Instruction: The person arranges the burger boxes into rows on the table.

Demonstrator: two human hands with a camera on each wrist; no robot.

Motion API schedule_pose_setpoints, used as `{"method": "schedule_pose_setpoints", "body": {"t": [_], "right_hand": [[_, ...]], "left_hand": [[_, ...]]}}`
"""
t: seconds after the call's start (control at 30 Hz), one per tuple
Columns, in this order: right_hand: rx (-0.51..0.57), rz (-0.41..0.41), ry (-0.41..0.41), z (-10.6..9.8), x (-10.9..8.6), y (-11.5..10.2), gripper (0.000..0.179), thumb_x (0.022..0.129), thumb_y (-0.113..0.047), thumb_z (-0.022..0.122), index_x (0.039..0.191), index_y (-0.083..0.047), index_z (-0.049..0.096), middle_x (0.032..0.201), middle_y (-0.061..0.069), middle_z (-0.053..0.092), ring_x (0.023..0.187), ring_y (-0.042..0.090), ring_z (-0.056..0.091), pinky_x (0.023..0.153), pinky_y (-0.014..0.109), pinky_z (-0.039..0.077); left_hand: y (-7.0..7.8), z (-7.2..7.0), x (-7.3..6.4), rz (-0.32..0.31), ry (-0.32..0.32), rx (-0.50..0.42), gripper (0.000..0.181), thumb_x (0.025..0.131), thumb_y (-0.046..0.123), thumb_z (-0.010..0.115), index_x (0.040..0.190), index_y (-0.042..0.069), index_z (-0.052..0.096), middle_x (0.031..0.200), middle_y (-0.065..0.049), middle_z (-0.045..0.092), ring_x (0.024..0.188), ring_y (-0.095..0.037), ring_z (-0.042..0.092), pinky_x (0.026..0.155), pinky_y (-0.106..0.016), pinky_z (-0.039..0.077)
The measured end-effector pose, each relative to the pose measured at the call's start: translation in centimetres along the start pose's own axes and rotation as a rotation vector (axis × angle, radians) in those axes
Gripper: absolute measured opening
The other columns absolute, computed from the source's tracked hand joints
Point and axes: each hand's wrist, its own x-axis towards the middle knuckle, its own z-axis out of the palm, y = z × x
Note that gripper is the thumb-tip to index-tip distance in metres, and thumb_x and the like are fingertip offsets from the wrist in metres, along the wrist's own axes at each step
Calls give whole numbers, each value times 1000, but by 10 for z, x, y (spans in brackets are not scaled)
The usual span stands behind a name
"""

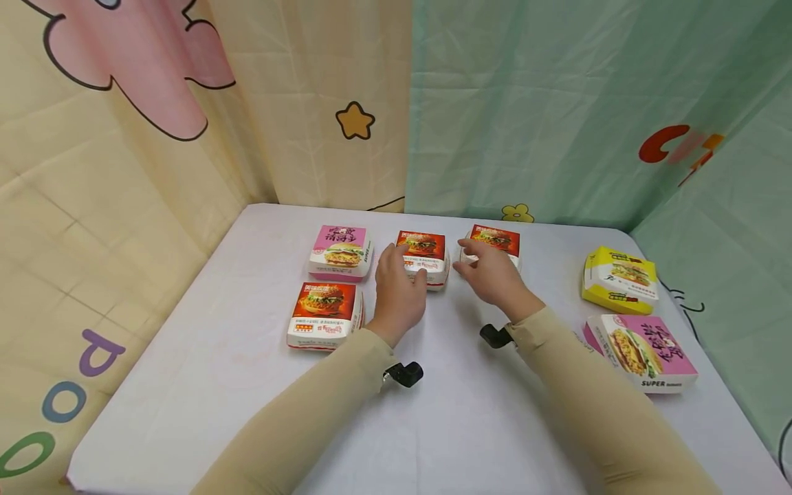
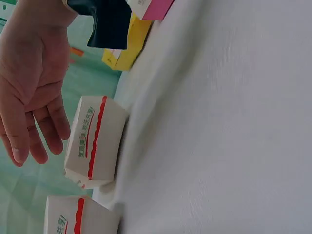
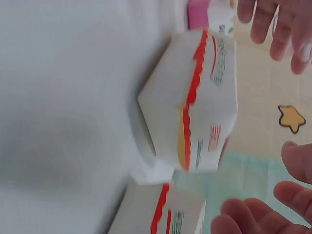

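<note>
My left hand (image 1: 398, 297) is over the table just left of the middle red-and-white burger box (image 1: 428, 245), its fingers overlapping that box's left edge in the head view. My right hand (image 1: 495, 273) reaches over the near left part of another red-and-white burger box (image 1: 502, 239), fingers spread and slightly bent. Neither hand holds anything. Both boxes stand closed on the cloth. In the left wrist view, the right hand (image 2: 36, 68) hangs palm-visible beside the right-hand box (image 2: 95, 141). The right wrist view shows fingertips of both hands apart from the middle box (image 3: 190, 105).
To the left lie a pink burger box (image 1: 340, 249) and, nearer, a third red-and-white one (image 1: 326, 313). At the right edge are a yellow box (image 1: 621, 280) and a larger pink box (image 1: 646, 352). A white cloth covers the table (image 1: 204, 385); printed curtains (image 1: 532, 103) enclose it.
</note>
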Motion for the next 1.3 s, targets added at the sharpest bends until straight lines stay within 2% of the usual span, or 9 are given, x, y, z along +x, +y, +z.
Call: {"method": "schedule_pose_setpoints", "body": {"t": [0.07, 0.23, 0.43, 0.57, 0.73, 0.93, 1.07, 1.3], "right_hand": [[-2, 14, 54, -7, 0, 6, 58, 104, -28, 67, 156, -11, 50, 151, 17, 60, 126, 37, 64, 101, 53, 57], [-70, 40, 139, -14, 2, 26, 56, 103, -29, 66, 153, -8, 53, 156, 22, 52, 140, 45, 48, 116, 60, 44], [-113, 82, 154, -12, 8, 51, 59, 103, -33, 65, 155, -8, 51, 160, 26, 42, 148, 48, 32, 118, 62, 33], [-136, 129, 130, -11, 11, 64, 65, 104, -38, 63, 159, -9, 44, 164, 29, 34, 149, 52, 28, 118, 64, 35], [-109, 178, 101, -11, 12, 71, 70, 105, -43, 60, 163, -11, 37, 168, 30, 26, 148, 56, 27, 115, 67, 41], [-86, 172, 90, -11, 11, 76, 76, 106, -44, 57, 165, -4, 30, 167, 33, 26, 150, 57, 28, 119, 69, 35], [-57, 168, 94, -11, 10, 79, 80, 107, -43, 56, 165, 0, 24, 166, 33, 29, 152, 54, 30, 122, 67, 31], [3, 166, 85, -10, 8, 80, 82, 107, -43, 54, 165, 4, 20, 165, 31, 33, 153, 47, 33, 125, 63, 29]], "left_hand": [[4, 3, -3, 38, -14, -3, 59, 106, 23, 62, 157, 8, 38, 171, -16, 25, 157, -35, 26, 128, -56, 29], [10, 9, -9, 98, -71, -22, 59, 105, 23, 64, 156, 8, 40, 168, -14, 31, 155, -33, 32, 126, -55, 32], [15, 18, -14, 126, -159, 26, 63, 105, 29, 66, 158, 11, 37, 168, -9, 34, 156, -28, 34, 125, -50, 37], [21, 26, -17, 142, -213, 30, 63, 104, 29, 66, 158, 12, 38, 166, -8, 37, 156, -25, 35, 126, -45, 36], [32, 39, -18, 87, -296, -4, 66, 105, 31, 65, 161, 13, 35, 167, -7, 36, 156, -23, 37, 125, -44, 37], [42, 58, -11, 6, -380, -29, 71, 106, 35, 62, 165, 12, 29, 170, -9, 32, 156, -26, 37, 125, -48, 37], [44, 72, -2, -7, -371, -30, 75, 105, 37, 62, 165, 8, 28, 170, -12, 33, 155, -28, 37, 125, -47, 37], [43, 87, 14, -24, -303, -23, 78, 105, 35, 60, 165, -1, 24, 170, -18, 29, 157, -29, 32, 128, -45, 32]]}}
